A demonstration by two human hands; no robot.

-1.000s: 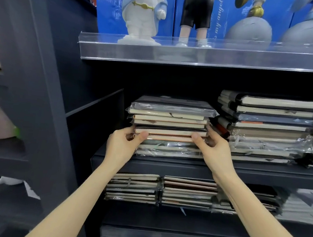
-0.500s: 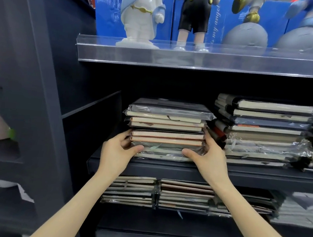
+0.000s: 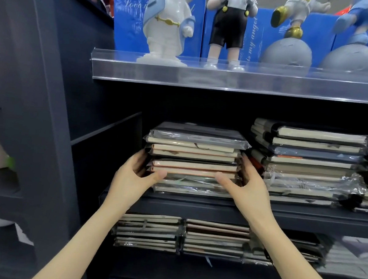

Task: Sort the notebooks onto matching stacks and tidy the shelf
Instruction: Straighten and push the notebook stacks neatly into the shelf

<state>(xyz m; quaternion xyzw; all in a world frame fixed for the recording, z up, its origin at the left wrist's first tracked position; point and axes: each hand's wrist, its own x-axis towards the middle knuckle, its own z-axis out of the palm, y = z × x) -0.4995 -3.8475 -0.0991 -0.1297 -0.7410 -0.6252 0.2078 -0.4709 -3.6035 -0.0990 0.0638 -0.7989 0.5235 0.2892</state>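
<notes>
Found left hand (image 3: 131, 176) clamped on the left end of the stack (image 3: 195, 155), fingers curled behind the edge at mid-height, thumb laid across the front just under two pink-edged notebooks. Found right hand (image 3: 248, 186) mirrored on the right end, fingers run back along the side, thumb pressed to the front at the same level. Judged the grip no wider than the stack itself, both hands holding it and nothing else. Could not tell lifted from resting; saw only the lowest wrapped notebooks down at the shelf (image 3: 195, 208). Noted the stack lying flat, long axis left to right, page edges turned toward the camera, most notebooks in clear wrap, a dark cover on top. Placed it at the left of the middle shelf, close to the front edge. Saw a dark gap on its left, up to the side panel (image 3: 105, 153). Saw the next stack (image 3: 309, 162) close on its right, just beside the right fingers; too dark there to tell touching from apart. Saw open dark room above, up to the clear ledge (image 3: 227, 80) carrying figurines (image 3: 168, 23). Saw lower stacks (image 3: 147, 231) side by side beneath the shelf, partly hidden behind both forearms.
</notes>
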